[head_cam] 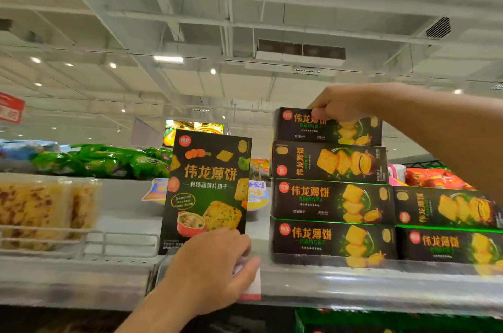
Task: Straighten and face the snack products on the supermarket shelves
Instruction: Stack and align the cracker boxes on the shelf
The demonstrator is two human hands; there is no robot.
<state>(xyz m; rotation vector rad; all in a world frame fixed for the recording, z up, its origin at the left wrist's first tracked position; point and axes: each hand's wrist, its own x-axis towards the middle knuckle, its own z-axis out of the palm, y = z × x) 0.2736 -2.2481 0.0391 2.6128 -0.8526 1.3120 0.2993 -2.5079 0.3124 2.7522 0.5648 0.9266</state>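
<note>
The shelf (81, 275) is of pale grey metal with a glossy clear strip along its front edge; the left hand (209, 270) is nearest, its fingers curled around the bottom edge of an upright box (206, 185), a flat rectangular carton of smooth dark card with orange letters and pictures of biscuits, standing a little tilted on the shelf; the thumb lies near a white and red price tag (253, 289); to the right, touching the shelf, a stack of four boxes (329, 212) of the same dark card lies flat; a lower stack of two boxes (449, 226) is just beside it; the right hand (340, 106) is closed over the upper edge of the top box (326, 128), fingers bent down on its front; at the left a wire rail (81, 237) stands before clear, crinkled packs of yellow cakes (40, 210); farther back lie shiny green bags (100, 161).
</note>
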